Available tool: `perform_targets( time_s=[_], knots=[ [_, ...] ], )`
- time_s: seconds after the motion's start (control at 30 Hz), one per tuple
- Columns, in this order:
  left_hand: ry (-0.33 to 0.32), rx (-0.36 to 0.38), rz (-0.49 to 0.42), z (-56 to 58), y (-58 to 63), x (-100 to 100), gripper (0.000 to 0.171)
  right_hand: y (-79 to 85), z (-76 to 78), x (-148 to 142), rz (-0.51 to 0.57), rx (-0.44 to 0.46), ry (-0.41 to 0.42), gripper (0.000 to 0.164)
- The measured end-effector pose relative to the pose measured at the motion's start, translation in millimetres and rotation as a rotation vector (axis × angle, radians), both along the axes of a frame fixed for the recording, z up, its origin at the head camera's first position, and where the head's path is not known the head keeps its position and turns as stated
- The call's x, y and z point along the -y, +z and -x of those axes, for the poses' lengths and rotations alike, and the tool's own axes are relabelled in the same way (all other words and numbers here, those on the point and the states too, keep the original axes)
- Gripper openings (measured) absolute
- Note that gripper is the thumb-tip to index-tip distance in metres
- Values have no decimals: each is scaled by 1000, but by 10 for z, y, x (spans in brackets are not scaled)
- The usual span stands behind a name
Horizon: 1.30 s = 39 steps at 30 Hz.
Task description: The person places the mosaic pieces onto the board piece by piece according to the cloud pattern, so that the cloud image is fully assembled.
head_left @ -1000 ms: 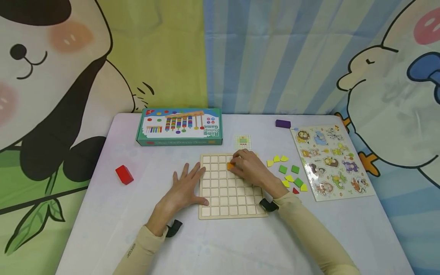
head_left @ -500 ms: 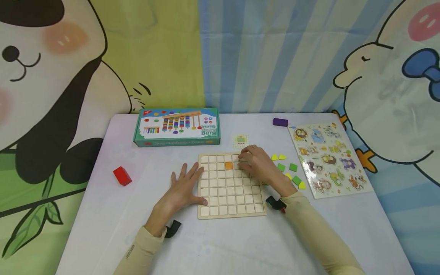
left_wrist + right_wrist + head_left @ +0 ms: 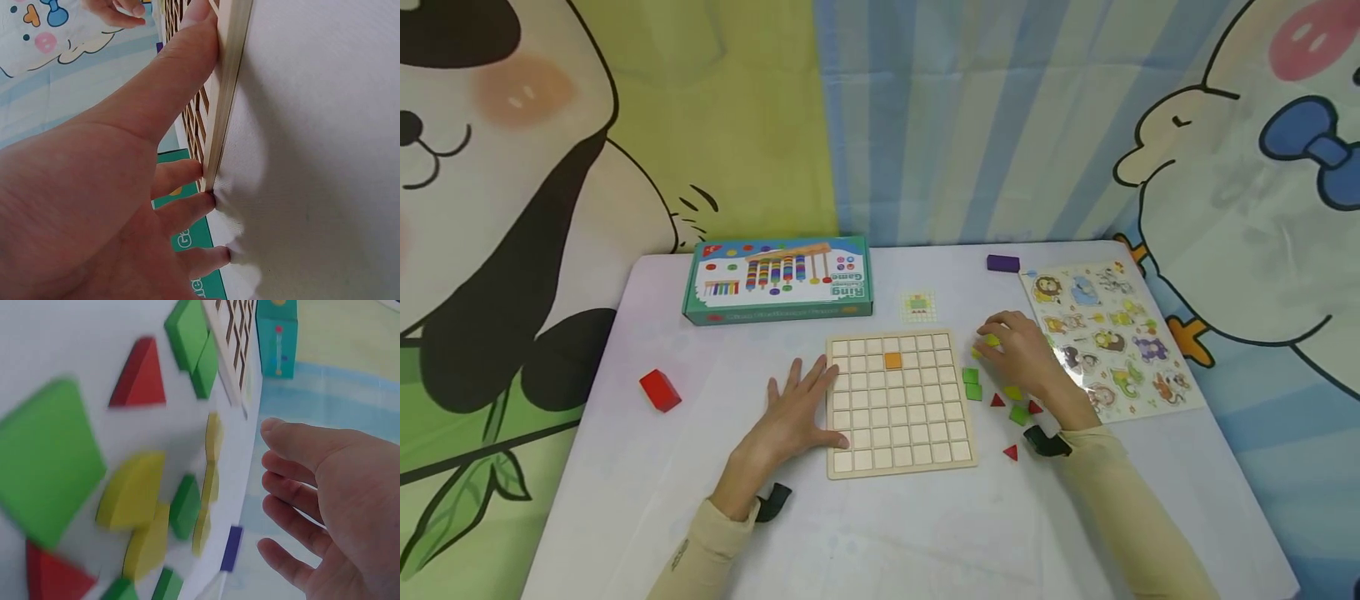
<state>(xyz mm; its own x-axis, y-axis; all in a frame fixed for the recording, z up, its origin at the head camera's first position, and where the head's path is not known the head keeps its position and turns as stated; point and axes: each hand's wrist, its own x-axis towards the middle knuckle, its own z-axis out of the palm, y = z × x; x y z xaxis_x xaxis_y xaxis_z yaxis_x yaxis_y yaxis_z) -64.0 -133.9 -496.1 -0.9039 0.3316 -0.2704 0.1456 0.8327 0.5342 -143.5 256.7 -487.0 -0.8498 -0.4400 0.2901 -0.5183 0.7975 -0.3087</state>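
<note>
At the left edge of the grid board, brace with the spread left hand, read "Ring" and "Game" on the box at the table's far edge, spare the orange tile near the board's far edge, and off the right edge lower the empty right hand onto a yellow tile.

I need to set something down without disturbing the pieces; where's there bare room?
One bare patch lies on the near side of the grid board, between the left sleeve and right sleeve. Another lies between the red block, green box and left hand. It is crowded between the grid board and animal board, where colored pieces lie near the right hand.
</note>
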Motion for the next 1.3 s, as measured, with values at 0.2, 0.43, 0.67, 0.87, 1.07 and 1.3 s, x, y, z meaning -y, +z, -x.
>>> perform_targets(
  time_s=[0.2, 0.43, 0.67, 0.87, 1.07, 1.3],
  knots=[
    [15, 9, -9, -9, -2, 40, 122, 5, 4, -213, 8, -8, -77, 25],
    [41, 20, -18, -43, -31, 89, 122, -50, 57, -288, -15, -36, -133, 30],
    [32, 20, -31, -46, -55, 65, 122, -111, 38, -326, -66, 31, -194, 34],
    [24, 22, -38, -45, -45, 38, 121, -165, 22, -331, -69, 65, -215, 35],
    [12, 11, -30, -30, -55, 21, 121, -151, 8, -291, -90, 172, -291, 36],
    [2, 2, -28, -5, -58, 9, 121, -158, 2, -249, -81, 215, -319, 32]
  ],
)
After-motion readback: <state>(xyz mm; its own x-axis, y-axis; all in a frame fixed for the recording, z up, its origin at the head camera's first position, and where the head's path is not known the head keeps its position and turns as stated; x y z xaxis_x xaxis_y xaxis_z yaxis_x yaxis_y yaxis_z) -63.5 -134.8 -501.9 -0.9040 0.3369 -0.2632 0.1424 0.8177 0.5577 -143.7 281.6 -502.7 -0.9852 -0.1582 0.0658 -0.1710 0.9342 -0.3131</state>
